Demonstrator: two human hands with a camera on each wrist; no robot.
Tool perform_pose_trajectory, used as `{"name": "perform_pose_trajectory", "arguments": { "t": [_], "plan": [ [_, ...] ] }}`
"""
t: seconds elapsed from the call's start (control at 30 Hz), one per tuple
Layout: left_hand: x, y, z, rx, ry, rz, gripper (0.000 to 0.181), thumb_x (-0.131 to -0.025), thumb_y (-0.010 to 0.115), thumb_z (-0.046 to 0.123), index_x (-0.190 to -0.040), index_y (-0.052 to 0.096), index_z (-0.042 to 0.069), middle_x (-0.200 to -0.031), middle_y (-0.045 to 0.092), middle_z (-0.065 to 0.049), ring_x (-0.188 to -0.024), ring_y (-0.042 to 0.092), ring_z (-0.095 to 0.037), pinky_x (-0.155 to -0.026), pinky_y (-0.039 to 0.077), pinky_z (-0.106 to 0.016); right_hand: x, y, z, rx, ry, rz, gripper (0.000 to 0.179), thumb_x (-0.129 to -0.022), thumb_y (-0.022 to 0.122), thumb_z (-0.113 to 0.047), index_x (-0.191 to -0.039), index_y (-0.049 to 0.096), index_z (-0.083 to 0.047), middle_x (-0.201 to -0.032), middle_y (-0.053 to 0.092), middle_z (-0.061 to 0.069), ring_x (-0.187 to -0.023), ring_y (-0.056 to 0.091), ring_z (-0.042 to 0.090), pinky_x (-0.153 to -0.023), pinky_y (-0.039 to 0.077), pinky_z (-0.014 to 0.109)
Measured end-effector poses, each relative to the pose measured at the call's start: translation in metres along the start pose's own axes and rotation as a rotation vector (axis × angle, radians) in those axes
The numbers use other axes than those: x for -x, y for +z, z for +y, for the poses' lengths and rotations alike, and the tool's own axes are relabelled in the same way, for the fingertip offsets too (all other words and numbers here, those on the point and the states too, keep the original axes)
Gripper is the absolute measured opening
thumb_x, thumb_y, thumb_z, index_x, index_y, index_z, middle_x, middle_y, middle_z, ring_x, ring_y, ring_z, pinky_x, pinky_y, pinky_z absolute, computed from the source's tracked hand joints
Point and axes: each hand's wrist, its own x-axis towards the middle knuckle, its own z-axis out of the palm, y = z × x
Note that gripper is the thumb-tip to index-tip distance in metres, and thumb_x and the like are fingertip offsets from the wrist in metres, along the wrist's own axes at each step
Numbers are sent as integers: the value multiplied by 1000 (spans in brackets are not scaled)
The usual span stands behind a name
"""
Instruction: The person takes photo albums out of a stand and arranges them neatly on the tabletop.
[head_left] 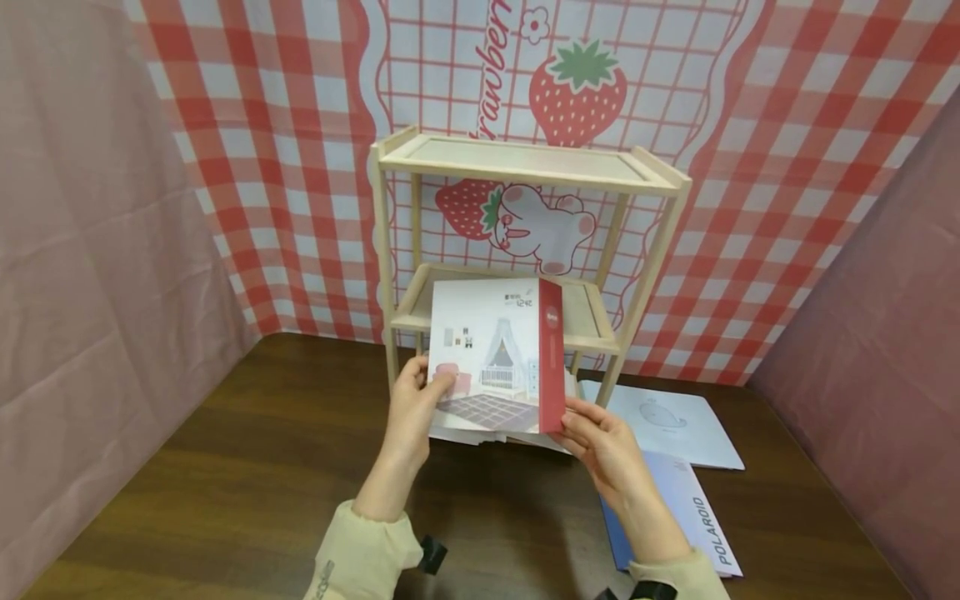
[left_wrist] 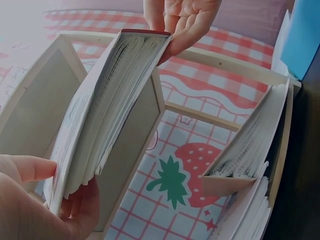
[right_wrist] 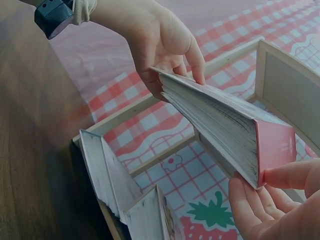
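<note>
Between both hands is a thick book (head_left: 487,358) with a red spine (head_left: 552,358) and a pale cover picturing a crib, held in front of the shelf's middle tier. My left hand (head_left: 411,408) grips its left edge, thumb on the cover and fingers behind. At the lower right corner, by the spine, my right hand (head_left: 606,450) pinches the book. The left wrist view shows the page block (left_wrist: 120,95) fanned slightly, fingers beneath it. In the right wrist view, the red spine (right_wrist: 277,147) lies between my right thumb and fingers.
A light wooden shelf (head_left: 532,158) stands against a checked strawberry cloth. More books (right_wrist: 107,175) sit in its lowest level. A pale blue whale book (head_left: 675,425) and a blue-violet POLAROID book (head_left: 675,508) lie on the brown table (head_left: 187,475) at right.
</note>
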Motion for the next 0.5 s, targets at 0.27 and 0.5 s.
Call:
{"name": "perform_pose_trajectory", "arguments": {
  "t": [0.27,0.5],
  "plan": [
    [1,3,-4,10,1,0,24,-80,57,2,-103,50,0,-89,56,-4,-72,52,-11,-63,45,-23,1,3,3,58,-35,27,40,-88,50,2,-124,38,16,-83,64,-5,-79,63,9,-78,52,25],
    [2,5,-5,8,6,10,26,-80,57,4,-105,50,-1,-88,55,-5,-73,51,-12,-64,45,-23,2,9,2,176,-89,71,41,-87,52,2,-125,41,14,-92,62,0,-78,61,4,-75,51,21]
  ]
}}
